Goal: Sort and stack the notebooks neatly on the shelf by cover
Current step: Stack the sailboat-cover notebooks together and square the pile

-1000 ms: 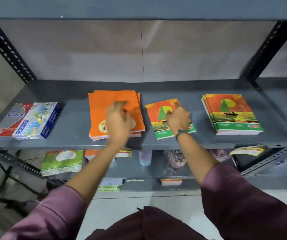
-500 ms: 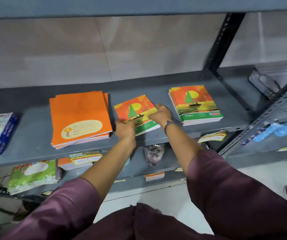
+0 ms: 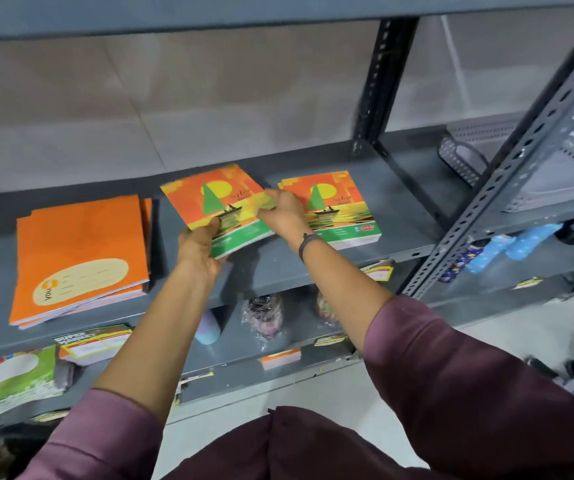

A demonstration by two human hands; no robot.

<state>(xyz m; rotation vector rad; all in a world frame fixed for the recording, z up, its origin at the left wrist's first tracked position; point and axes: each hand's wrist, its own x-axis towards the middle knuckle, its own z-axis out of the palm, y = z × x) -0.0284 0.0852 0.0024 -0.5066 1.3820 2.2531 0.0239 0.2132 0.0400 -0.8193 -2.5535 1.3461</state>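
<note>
Orange-green sailboat notebook [image 3: 216, 202], slightly tilted, fingers of left hand [image 3: 200, 247] and right hand [image 3: 283, 214] gripping its edges

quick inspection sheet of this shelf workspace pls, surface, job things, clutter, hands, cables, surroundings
surface: grey metal shelf, middle tier of a slotted-angle rack.
job's things: orange notebook stack lies flat at left, edges slightly fanned; sailboat notebook stack lies flat at right; a sailboat notebook bundle is held between them, tilted, its near edge lifted off the shelf.
clutter: nothing seen on this tier; the tier below holds green-cover books, labelled packs and wrapped items.
grippers: left hand grips the bundle's near corner; right hand grips its right edge.
cables: nothing seen.
surroundings: pale wall behind; neighbouring rack at right holds a grey mesh basket and blue patterned items.
</note>
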